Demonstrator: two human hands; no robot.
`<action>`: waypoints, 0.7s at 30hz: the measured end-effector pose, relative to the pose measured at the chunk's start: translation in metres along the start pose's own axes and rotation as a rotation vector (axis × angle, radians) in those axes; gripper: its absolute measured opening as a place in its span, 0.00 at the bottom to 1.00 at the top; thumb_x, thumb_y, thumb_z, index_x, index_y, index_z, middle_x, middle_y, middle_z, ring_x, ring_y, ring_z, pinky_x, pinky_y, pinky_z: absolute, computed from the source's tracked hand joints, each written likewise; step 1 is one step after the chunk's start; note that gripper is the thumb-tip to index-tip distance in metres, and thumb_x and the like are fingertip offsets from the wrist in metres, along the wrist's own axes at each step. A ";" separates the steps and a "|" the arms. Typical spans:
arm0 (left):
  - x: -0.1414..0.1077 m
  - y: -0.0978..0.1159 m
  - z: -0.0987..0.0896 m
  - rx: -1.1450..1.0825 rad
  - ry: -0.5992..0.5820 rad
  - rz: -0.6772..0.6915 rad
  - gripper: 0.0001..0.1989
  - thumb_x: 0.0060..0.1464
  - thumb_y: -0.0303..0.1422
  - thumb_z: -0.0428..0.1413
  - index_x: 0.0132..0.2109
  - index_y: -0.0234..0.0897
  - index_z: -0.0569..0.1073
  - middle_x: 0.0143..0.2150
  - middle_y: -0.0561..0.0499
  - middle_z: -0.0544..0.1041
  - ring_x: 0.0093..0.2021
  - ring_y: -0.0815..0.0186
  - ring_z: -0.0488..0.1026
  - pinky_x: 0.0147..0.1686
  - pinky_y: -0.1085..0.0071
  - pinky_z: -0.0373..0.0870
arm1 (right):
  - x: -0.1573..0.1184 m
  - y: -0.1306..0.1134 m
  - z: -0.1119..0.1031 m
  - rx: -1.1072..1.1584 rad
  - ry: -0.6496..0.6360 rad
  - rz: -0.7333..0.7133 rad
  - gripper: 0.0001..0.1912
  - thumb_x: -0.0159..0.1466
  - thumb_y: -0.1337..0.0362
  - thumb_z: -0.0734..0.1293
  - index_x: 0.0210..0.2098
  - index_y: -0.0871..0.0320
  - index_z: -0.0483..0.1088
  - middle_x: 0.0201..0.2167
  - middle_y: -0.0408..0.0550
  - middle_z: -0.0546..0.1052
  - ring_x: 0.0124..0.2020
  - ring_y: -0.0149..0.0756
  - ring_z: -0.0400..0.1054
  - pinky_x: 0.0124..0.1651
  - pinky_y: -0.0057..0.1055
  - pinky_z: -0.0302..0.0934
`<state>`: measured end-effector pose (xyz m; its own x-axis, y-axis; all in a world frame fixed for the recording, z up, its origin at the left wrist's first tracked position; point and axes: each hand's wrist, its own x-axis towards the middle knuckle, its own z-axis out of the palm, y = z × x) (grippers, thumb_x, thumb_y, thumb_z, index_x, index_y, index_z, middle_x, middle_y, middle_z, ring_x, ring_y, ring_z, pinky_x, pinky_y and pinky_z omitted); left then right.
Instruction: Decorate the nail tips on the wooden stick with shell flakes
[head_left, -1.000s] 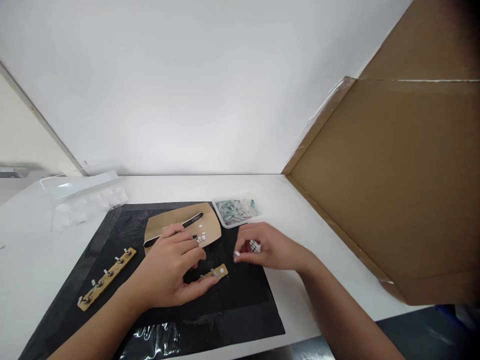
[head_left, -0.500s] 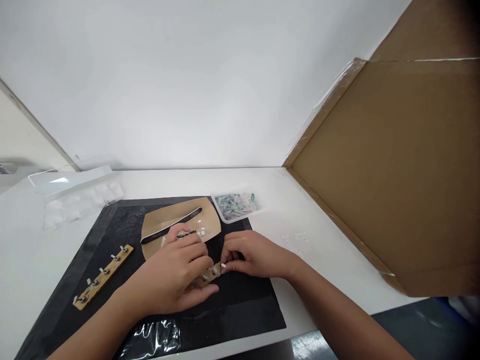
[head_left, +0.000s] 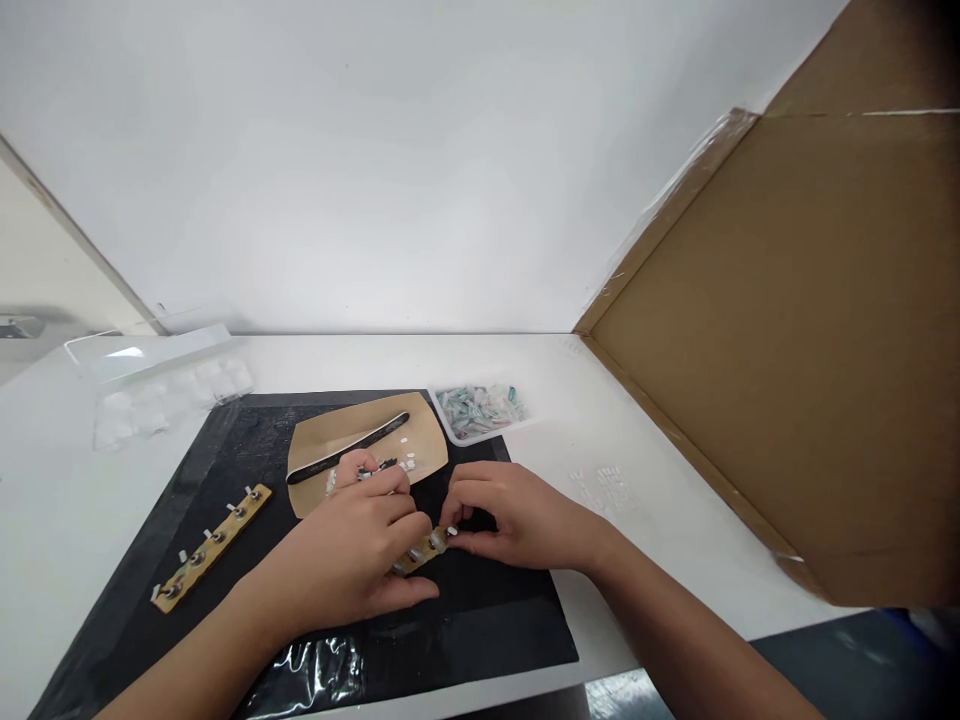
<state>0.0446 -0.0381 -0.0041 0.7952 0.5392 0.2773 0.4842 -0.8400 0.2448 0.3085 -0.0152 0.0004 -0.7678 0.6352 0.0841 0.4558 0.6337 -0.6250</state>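
My left hand [head_left: 367,555] curls over a short wooden strip [head_left: 420,552] with small metal fittings and pale pieces on it; most of the strip is hidden beneath the fingers. At its right end, my right hand [head_left: 499,510] pinches close to a small white oval piece [head_left: 452,531]. Whatever lies between those fingertips is too small to make out. A matching wooden strip [head_left: 214,548] lies to the left on the black mat [head_left: 480,630], bearing several metal posts with white pieces. Beyond my left hand sits a tan card [head_left: 315,440] with small white ovals and a dark nail file [head_left: 349,450].
A white tray [head_left: 456,438] full of pale and greenish slips stands behind the mat. Clear plastic packaging [head_left: 172,390] lies at the back left. Small clear pieces [head_left: 604,488] rest right of the mat. A large cardboard panel [head_left: 787,350] rises on the right.
The whole view has shifted slightly. Both hands stay at the strip, with the right fingertips moved only a little around its right end.
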 end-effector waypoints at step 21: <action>0.000 0.003 -0.004 -0.008 0.019 0.015 0.18 0.59 0.47 0.68 0.40 0.36 0.77 0.33 0.50 0.76 0.41 0.56 0.72 0.43 0.61 0.65 | -0.001 -0.006 -0.009 0.102 -0.037 0.034 0.07 0.66 0.73 0.72 0.42 0.57 0.81 0.38 0.43 0.83 0.38 0.32 0.77 0.41 0.27 0.68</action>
<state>0.0444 -0.0403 0.0004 0.7952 0.5277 0.2986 0.4693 -0.8475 0.2479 0.3110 -0.0156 0.0111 -0.7694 0.6379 0.0338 0.4352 0.5622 -0.7032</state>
